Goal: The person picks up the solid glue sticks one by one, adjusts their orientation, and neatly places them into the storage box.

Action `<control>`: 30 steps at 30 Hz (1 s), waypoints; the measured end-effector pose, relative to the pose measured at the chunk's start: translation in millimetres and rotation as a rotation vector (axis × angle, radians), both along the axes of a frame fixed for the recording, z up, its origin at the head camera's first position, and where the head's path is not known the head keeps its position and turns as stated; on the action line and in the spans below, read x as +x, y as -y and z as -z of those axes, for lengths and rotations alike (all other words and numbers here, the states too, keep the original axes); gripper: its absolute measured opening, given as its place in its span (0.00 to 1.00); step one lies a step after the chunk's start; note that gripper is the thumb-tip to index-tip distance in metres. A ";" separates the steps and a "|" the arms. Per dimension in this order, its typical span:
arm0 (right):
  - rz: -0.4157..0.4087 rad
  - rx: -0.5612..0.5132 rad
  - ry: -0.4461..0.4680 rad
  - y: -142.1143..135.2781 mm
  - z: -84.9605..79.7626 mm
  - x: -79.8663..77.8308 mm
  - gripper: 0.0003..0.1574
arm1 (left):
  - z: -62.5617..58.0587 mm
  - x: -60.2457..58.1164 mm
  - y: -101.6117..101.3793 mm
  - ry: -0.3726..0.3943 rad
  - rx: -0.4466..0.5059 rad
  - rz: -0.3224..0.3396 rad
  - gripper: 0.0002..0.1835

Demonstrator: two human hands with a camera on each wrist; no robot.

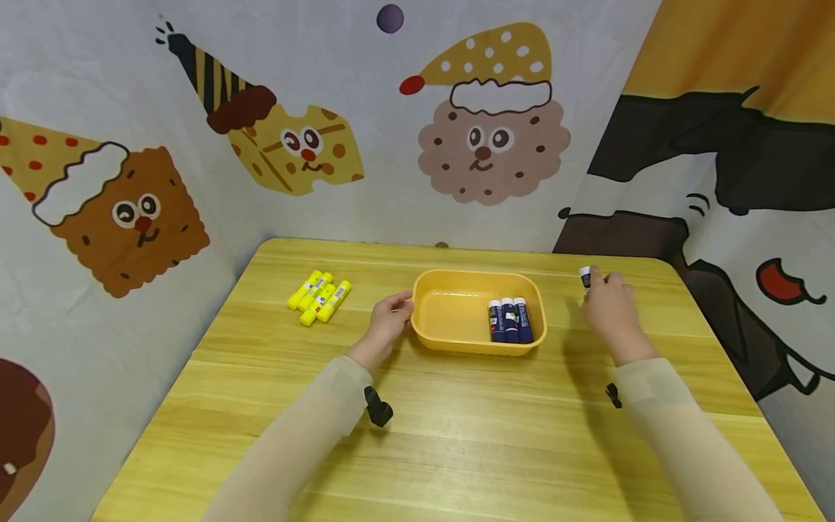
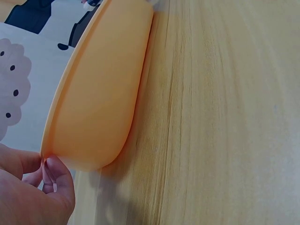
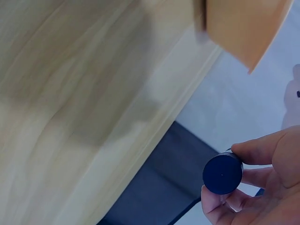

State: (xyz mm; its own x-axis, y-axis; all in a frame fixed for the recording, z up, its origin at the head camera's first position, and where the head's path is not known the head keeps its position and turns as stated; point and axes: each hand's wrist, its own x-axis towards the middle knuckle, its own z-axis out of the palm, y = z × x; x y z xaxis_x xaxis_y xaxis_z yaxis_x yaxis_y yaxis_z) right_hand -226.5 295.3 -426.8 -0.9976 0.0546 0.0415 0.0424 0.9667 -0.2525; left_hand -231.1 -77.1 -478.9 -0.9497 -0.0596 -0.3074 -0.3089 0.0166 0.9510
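My left hand (image 1: 389, 319) pinches the left rim of a yellow-orange plastic tray (image 1: 450, 348) between thumb and fingers. The left wrist view shows the same grip on the tray's rim (image 2: 49, 140). Inside the tray, at its right end, three dark blue glue sticks (image 1: 510, 322) with white caps lie side by side. To the right of the tray my right hand (image 1: 611, 308) holds another dark blue glue stick (image 1: 585, 276), its white end pointing away. The round dark end of this glue stick (image 3: 222, 173) faces the camera in the right wrist view.
Several yellow glue sticks (image 1: 318, 297) lie in a cluster left of the tray. All stand on a wooden table (image 1: 457, 435) whose far edge meets a cloth (image 1: 365, 217) printed with cartoon figures. A black strap end (image 1: 378, 407) hangs at the left wrist.
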 end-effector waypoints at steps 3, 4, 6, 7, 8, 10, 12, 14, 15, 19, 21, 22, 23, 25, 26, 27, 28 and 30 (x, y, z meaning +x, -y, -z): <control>-0.009 -0.004 0.008 8.8 -3.7 1.0 0.37 | 4.5 -1.7 -0.2 -0.004 -0.006 -0.009 0.18; -0.013 -0.004 0.011 11.6 -4.8 1.3 0.37 | 4.7 -1.6 -0.5 -0.005 -0.010 -0.013 0.18; -0.017 -0.007 0.014 17.1 -6.7 1.4 0.37 | 4.7 -1.7 -0.8 -0.007 -0.018 -0.017 0.17; -0.015 -0.010 0.017 19.8 -7.6 1.6 0.37 | 4.8 -1.6 -0.8 -0.006 -0.019 -0.018 0.17; -0.016 -0.010 0.017 22.6 -8.3 1.7 0.37 | 4.8 -1.6 -0.9 -0.006 -0.021 -0.017 0.17; -0.021 -0.009 0.020 28.2 -9.9 2.2 0.37 | 4.8 -1.5 -0.9 -0.003 -0.023 -0.016 0.17; -0.023 -0.014 0.022 34.1 -11.4 2.7 0.37 | 4.9 -1.5 -0.8 0.000 -0.024 -0.014 0.17; -0.028 -0.018 0.019 40.0 -12.9 3.1 0.38 | 4.6 -1.3 -0.8 0.000 -0.026 -0.013 0.17; -0.031 -0.021 0.015 42.8 -13.4 3.2 0.37 | 4.5 -1.3 -0.8 0.000 -0.027 -0.013 0.17; -0.039 -0.016 0.009 52.9 -13.8 2.8 0.37 | 3.7 -0.7 -0.4 0.000 -0.025 -0.011 0.17; -0.045 -0.014 0.012 57.7 -13.0 2.2 0.37 | 3.7 -0.6 -0.1 0.001 -0.025 -0.010 0.17; -0.047 -0.015 0.015 59.9 -12.3 2.0 0.37 | 3.7 -0.6 0.0 0.002 -0.025 -0.009 0.17; -0.048 -0.021 0.018 62.3 -11.9 2.0 0.37 | 3.7 -0.6 0.1 0.003 -0.025 -0.009 0.17; -0.054 -0.028 0.024 66.9 -11.2 2.1 0.37 | 3.9 -0.7 0.2 0.004 -0.025 -0.009 0.17; -0.055 -0.032 0.024 69.3 -11.1 2.3 0.37 | 4.0 -0.7 0.2 0.004 -0.026 -0.009 0.17; -0.056 -0.038 0.026 71.5 -11.1 2.7 0.37 | 4.0 -0.6 0.2 0.004 -0.025 -0.009 0.17; -0.056 -0.040 0.031 74.1 -11.2 3.0 0.37 | 4.1 -0.8 0.2 0.004 -0.024 -0.009 0.17; -0.056 -0.038 0.044 79.9 -12.0 3.8 0.37 | 4.2 -0.9 0.1 0.002 -0.025 -0.009 0.17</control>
State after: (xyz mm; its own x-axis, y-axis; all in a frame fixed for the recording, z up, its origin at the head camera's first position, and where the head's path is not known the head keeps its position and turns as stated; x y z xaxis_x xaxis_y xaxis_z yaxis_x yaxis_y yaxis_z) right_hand -222.7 215.4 -414.7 -1.0000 -0.0009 -0.0031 0.0000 0.9576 -0.2881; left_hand -232.0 -77.2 -483.1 -0.9484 -0.0756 -0.3078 -0.3112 0.0374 0.9496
